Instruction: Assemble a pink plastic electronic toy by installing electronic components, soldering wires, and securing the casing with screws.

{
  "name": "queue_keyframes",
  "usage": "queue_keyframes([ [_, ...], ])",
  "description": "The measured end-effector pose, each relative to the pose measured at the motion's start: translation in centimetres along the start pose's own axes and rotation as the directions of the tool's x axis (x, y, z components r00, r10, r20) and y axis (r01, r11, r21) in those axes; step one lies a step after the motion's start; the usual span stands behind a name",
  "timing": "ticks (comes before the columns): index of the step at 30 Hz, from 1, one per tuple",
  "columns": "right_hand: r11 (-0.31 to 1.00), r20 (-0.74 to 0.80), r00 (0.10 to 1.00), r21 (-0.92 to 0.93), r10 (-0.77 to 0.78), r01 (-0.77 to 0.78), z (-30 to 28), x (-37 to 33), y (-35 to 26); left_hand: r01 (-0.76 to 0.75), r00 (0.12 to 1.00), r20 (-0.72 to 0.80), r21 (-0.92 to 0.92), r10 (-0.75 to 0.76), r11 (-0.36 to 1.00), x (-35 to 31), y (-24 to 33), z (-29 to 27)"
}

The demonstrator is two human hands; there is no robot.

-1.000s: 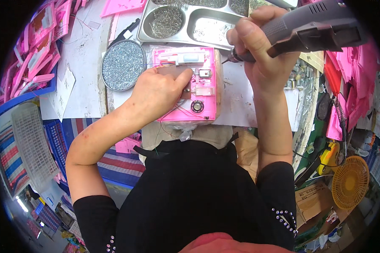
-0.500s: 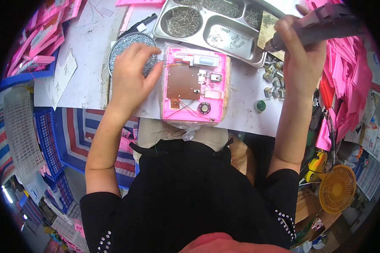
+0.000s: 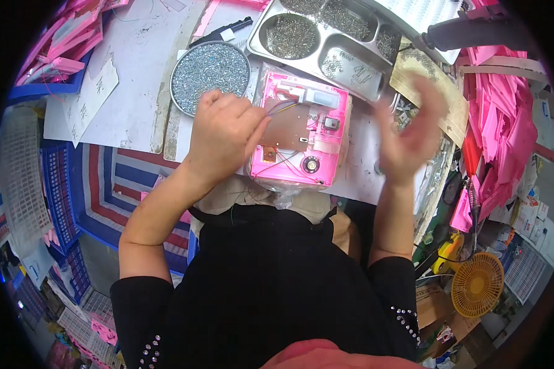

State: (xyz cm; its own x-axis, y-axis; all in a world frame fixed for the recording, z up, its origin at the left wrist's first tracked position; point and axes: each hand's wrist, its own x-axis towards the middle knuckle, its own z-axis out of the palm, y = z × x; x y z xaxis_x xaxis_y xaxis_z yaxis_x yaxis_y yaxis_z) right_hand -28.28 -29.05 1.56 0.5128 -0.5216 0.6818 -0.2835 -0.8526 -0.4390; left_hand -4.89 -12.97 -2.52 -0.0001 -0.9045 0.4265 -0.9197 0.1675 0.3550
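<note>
My left hand (image 3: 224,134) is closed in a pinch over the left edge of a pink plastic housing (image 3: 292,172); what its fingers hold is hidden. The housing lies on a plastic-wrapped pad and carries a brown circuit board (image 3: 286,132), thin wires, a small motor (image 3: 331,124) and a round black speaker (image 3: 311,164). Right of it, my right hand (image 3: 409,129) is blurred by motion, fingers and thumb apart, with nothing visible in it. A dark electric screwdriver (image 3: 474,31) hangs at the upper right, apart from my hand.
A round dish of small silvery screws (image 3: 209,71) sits behind my left hand. Beyond the housing is a metal compartment tray (image 3: 317,60) with small metal parts. Pink plastic parts fill a blue bin (image 3: 55,89) at left and pile up (image 3: 501,117) at right.
My right hand has let go of the screwdriver and come down toward the housing. My left hand has moved from the screw dish to the housing's left edge, its fingers now closed.
</note>
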Motion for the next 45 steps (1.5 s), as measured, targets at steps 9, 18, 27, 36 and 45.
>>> queue_keyframes([
  [9, 0.999, 0.232, 0.973, 0.05, -0.01, -0.002, 3.2, -0.7, -0.6, -0.061, 0.998, -0.023, -0.119, 0.059, 0.991, -0.4, 1.7, 0.5],
  [18, 0.924, 0.314, 0.869, -0.151, 0.381, -0.351, 1.8, -4.4, -1.0, 0.11, 0.99, -0.069, -0.169, -0.123, 0.98, -0.8, 1.0, -0.1],
  [27, 0.896, 0.411, 0.808, -0.327, 0.422, -0.302, 2.0, -3.5, -1.4, -0.206, 0.977, 0.021, -0.2, 0.214, 0.958, 3.0, 3.8, 3.7],
  [36, 0.662, 0.425, 0.623, 0.072, 0.656, -0.746, 2.1, -5.6, -0.1, -0.209, 0.973, 0.066, -0.159, 0.222, 0.965, 3.2, 3.9, 4.8],
  [45, 0.552, 0.433, 0.578, 0.199, 0.692, -0.81, 1.5, -5.8, -0.5, -0.229, 0.97, 0.063, -0.069, 0.234, 0.971, 3.3, 4.3, 5.3],
])
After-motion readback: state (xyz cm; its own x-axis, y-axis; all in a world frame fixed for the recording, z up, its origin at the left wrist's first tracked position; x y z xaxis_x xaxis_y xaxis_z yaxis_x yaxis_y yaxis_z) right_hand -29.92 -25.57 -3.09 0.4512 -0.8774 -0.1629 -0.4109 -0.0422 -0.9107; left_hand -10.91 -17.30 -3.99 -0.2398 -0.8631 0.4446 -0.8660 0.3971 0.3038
